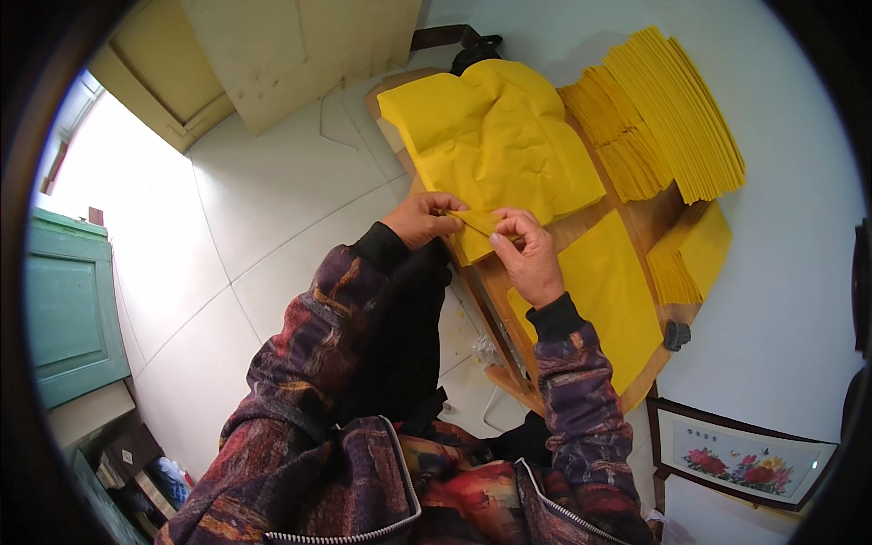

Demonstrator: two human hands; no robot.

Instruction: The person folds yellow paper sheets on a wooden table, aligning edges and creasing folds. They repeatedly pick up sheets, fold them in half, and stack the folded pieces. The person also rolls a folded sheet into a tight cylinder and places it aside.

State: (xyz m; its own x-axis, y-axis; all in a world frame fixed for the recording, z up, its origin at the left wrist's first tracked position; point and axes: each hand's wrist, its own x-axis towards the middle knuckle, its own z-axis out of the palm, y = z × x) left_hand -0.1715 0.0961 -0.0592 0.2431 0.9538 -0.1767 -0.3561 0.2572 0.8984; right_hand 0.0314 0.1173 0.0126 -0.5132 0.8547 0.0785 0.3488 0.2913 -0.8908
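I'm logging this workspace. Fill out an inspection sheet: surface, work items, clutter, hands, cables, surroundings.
Surface: wooden table, largely covered.
Work items: yellow piece; creased yellow pile; flat yellow sheet; folded yellow stacks at right.
Clutter: small dark object at the table's edge, kind unclear.
Hands: left hand and right hand both pinch the yellow piece.
Cables: thin strand on the tiled floor; cannot tell if cable.
Surroundings: green cabinet at left, framed flower picture at lower right.

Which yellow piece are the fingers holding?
The folded piece pinched between the left hand and right hand. The yellow piles and wide flat sheet just lie on the table.
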